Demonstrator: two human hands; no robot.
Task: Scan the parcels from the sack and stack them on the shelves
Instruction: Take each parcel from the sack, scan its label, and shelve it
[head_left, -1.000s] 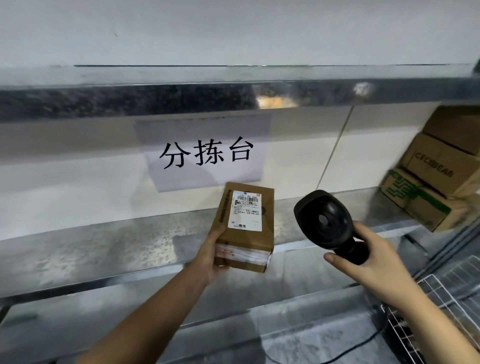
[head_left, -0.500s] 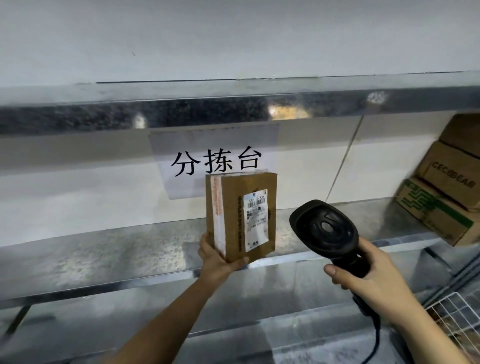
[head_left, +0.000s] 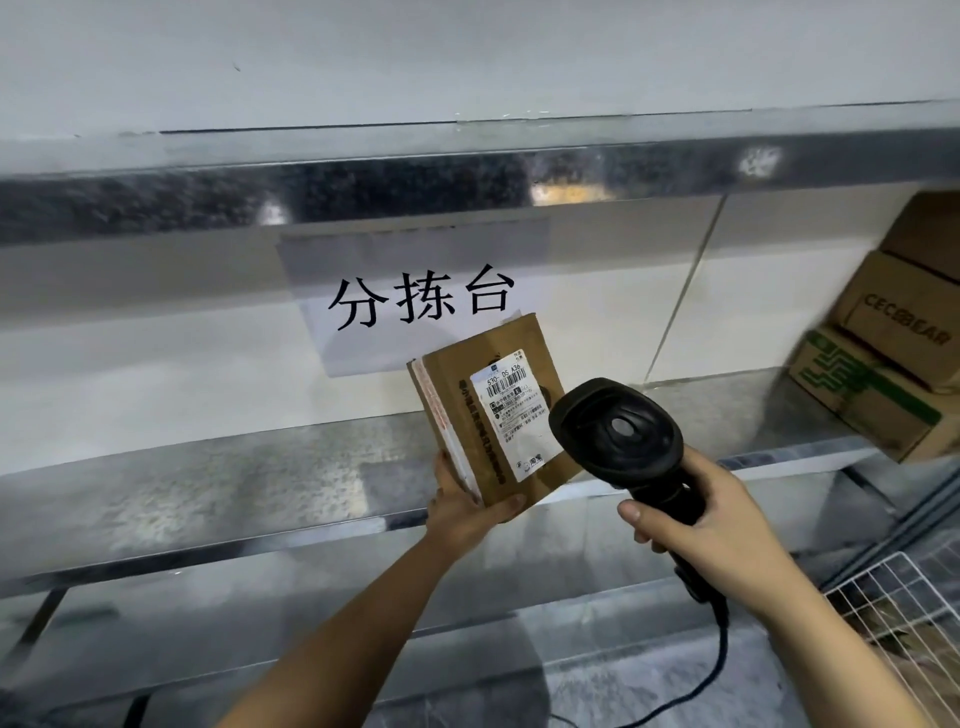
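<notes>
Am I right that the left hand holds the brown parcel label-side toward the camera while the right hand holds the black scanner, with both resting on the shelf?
Not quite: the head view shows the parcel and scanner held up in the air by the left hand and right hand, in front of the shelf, not resting on it.

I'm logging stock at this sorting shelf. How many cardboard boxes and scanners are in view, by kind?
Cardboard boxes stacked on the shelf at right: 3
Parcel in the left hand: 1
Scanner in the right hand: 1
Total: 5

parcel (head_left: 488, 410) left of scanner (head_left: 618, 431), boxes (head_left: 904, 353) on shelf (head_left: 208, 483)
</notes>
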